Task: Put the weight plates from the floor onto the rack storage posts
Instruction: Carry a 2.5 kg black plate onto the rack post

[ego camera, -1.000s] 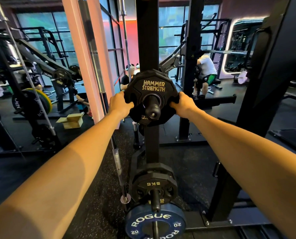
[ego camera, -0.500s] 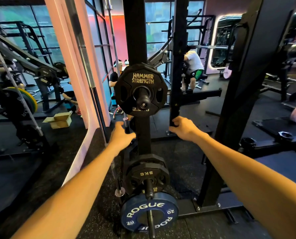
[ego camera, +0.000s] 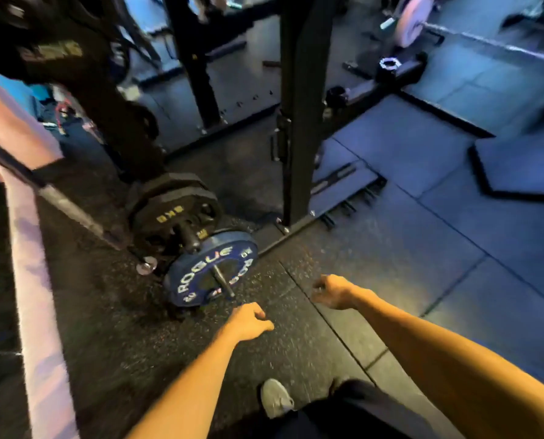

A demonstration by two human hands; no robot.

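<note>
A blue Rogue plate [ego camera: 212,270] hangs on the lowest storage post of the black rack upright [ego camera: 106,99]. Just above it sit black 5 kg plates [ego camera: 175,204] on another post. The black Hammer Strength plate [ego camera: 47,49] is blurred at the top left, higher on the same upright. My left hand [ego camera: 248,321] hangs over the speckled floor, fingers loosely curled, holding nothing. My right hand [ego camera: 332,291] is a little to its right, also empty with fingers loosely curled. No loose plate on the floor is in view.
A barbell [ego camera: 74,210] leans by the rack, its end on the floor. A second black upright [ego camera: 302,106] stands right of centre. A pale column edge [ego camera: 33,280] runs down the left. A loaded barbell [ego camera: 413,19] lies far right. My shoe [ego camera: 275,397] is below.
Both hands let go of the Hammer Strength plate on its post and dropped down. My view swung from straight ahead to the floor on the right.
</note>
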